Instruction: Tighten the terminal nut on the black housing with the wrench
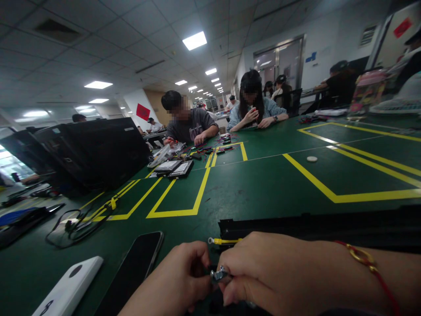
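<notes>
A long green counter (250,193) marked with yellow tape runs across the room, and two co-workers (189,125) (251,107) sit at it farther along, working with their own hands. A large black case (95,151) stands on the left side of the counter. Nearer the person, a long black rail (315,228) lies just behind the hands. The right hand (263,272), wearing a red cord bracelet (360,259), pinches a small metal fitting (219,275) between its fingers. The curled left hand (171,281) sits against it, though its grip is hidden. A yellow wire (226,241) with a ring terminal lies just above them, near a black smartphone (131,272).
</notes>
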The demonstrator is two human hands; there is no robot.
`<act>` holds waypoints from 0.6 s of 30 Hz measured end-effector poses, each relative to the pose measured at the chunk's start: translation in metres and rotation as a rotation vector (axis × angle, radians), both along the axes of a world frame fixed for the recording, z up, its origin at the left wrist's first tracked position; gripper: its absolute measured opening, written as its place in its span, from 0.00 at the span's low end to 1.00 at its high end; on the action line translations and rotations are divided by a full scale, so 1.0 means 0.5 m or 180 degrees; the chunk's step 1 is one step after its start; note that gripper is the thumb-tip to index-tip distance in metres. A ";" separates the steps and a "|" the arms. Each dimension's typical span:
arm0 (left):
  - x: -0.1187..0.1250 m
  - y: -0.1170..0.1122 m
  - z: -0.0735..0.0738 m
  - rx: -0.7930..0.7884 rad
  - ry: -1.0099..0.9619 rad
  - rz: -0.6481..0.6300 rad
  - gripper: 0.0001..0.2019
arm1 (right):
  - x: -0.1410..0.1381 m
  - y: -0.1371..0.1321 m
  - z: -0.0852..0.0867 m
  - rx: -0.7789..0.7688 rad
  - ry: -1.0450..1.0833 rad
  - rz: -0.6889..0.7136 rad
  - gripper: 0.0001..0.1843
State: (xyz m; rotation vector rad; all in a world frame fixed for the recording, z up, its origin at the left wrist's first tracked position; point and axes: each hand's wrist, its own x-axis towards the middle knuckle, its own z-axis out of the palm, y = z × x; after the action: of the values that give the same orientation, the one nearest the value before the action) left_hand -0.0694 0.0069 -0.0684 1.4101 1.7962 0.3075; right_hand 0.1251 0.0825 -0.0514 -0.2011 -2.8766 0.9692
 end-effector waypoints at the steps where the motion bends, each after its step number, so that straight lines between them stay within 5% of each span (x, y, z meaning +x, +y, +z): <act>1: -0.001 0.000 0.000 -0.0032 -0.0030 0.0038 0.07 | 0.000 -0.001 -0.002 0.0050 0.0044 -0.0033 0.06; 8: 0.003 -0.002 -0.002 -0.0008 -0.0219 0.0044 0.06 | -0.005 -0.013 -0.006 0.0372 0.0282 -0.0146 0.08; 18: 0.004 0.017 0.032 -0.0151 -0.0329 0.0011 0.13 | -0.011 -0.029 -0.003 0.0517 0.0246 -0.0411 0.06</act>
State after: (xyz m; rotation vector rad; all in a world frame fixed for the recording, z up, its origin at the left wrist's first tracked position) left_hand -0.0673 0.0157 -0.0525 1.3343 1.7113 0.3313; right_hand 0.1194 0.0680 -0.0531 -0.3236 -2.8136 0.7020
